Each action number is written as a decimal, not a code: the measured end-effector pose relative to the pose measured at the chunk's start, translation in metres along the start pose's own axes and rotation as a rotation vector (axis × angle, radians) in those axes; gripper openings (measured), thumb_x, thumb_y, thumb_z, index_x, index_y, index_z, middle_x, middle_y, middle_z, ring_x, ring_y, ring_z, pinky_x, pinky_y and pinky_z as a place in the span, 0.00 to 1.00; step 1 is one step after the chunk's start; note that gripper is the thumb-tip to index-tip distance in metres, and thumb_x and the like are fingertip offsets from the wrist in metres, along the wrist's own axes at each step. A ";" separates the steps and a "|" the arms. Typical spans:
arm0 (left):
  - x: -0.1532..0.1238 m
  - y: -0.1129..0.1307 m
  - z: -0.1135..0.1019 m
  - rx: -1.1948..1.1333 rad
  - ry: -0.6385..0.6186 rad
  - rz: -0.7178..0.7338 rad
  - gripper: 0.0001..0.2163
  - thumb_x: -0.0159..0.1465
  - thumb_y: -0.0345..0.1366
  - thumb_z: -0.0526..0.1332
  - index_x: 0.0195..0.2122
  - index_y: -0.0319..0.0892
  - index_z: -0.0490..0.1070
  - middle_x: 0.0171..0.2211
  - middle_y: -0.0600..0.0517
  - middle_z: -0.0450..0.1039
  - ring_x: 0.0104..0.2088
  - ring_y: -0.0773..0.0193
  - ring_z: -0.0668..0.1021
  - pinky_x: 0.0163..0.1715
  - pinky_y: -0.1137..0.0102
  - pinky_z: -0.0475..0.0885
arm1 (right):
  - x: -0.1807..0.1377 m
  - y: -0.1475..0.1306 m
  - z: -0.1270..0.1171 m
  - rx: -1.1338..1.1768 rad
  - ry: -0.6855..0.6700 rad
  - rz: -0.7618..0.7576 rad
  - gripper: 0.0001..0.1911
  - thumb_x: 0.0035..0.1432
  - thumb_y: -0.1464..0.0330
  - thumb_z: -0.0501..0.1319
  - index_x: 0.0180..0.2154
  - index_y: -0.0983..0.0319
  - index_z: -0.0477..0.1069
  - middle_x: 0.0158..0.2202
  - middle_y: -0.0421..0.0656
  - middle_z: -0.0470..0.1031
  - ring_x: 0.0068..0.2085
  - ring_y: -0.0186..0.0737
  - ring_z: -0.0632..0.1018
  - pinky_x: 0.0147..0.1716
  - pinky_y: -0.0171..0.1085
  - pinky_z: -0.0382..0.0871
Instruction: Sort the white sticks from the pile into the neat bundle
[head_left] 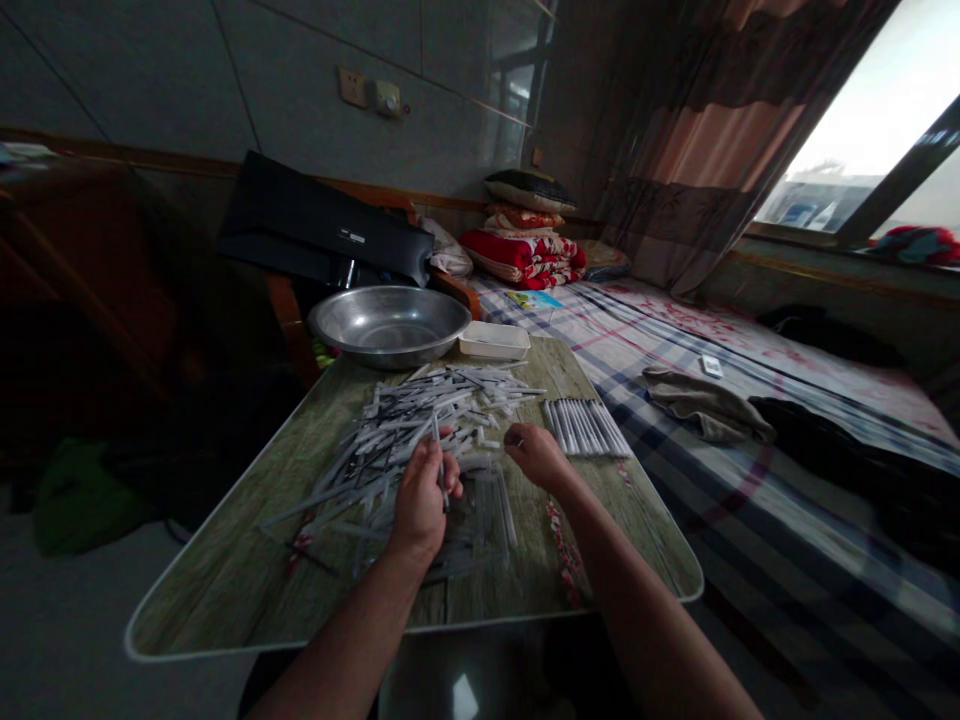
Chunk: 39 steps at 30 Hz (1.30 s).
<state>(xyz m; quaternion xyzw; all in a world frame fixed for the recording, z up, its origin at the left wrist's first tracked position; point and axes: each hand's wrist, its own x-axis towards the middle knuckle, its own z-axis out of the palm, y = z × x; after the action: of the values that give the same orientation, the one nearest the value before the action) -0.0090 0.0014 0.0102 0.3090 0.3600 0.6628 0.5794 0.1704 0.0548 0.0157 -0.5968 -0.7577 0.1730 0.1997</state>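
Note:
My left hand (429,492) is closed around a slim pen (436,428), held upright with its top above my fingers. My right hand (534,452) is curled low over the table, fingertips pinched together near small white pen caps (488,443). Whether something small sits in that pinch is hidden. Beyond the left hand spreads a loose pile of pen parts (412,415), white and grey with dark lengths among them. Clear tubes (504,505) lie between my forearms. To the right of my right hand, assembled-looking pens (589,428) lie side by side in a neat row.
At the far edge of the wood-patterned table (247,560) stand a wide metal basin (390,325) and a shallow white tray (493,341). A bed with a checked sheet (637,340) adjoins the table's right side, holding a grey cloth (701,405) and folded red bedding (521,255).

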 end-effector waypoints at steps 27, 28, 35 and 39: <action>-0.011 -0.004 0.004 0.319 -0.408 -0.219 0.21 0.60 0.49 0.62 0.48 0.41 0.73 0.19 0.58 0.62 0.18 0.72 0.60 0.17 0.77 0.52 | -0.027 -0.030 -0.024 0.918 0.214 -0.068 0.10 0.55 0.60 0.60 0.33 0.61 0.67 0.18 0.32 0.60 0.17 0.28 0.62 0.16 0.29 0.55; -0.011 -0.005 0.004 0.324 -0.410 -0.226 0.21 0.59 0.49 0.62 0.48 0.41 0.74 0.19 0.58 0.62 0.18 0.72 0.60 0.17 0.77 0.51 | -0.027 -0.030 -0.025 0.906 0.212 -0.066 0.11 0.55 0.60 0.59 0.34 0.61 0.68 0.18 0.32 0.60 0.17 0.28 0.62 0.16 0.29 0.54; -0.009 -0.008 0.000 0.355 -0.411 -0.233 0.20 0.60 0.50 0.61 0.47 0.43 0.74 0.20 0.57 0.62 0.19 0.72 0.61 0.18 0.78 0.53 | -0.026 -0.032 -0.024 0.881 0.212 -0.077 0.10 0.57 0.61 0.59 0.35 0.61 0.70 0.17 0.33 0.59 0.18 0.28 0.61 0.17 0.29 0.53; -0.008 -0.010 -0.002 0.367 -0.430 -0.228 0.20 0.61 0.50 0.60 0.49 0.43 0.73 0.19 0.58 0.61 0.18 0.73 0.59 0.17 0.77 0.51 | -0.025 -0.031 -0.021 0.928 0.278 -0.083 0.12 0.58 0.60 0.58 0.36 0.62 0.71 0.18 0.33 0.60 0.19 0.29 0.62 0.18 0.30 0.55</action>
<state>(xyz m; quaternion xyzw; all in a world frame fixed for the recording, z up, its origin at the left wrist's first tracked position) -0.0044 -0.0059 0.0009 0.4995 0.3752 0.4368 0.6472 0.1604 0.0235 0.0463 -0.4315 -0.5899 0.4030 0.5508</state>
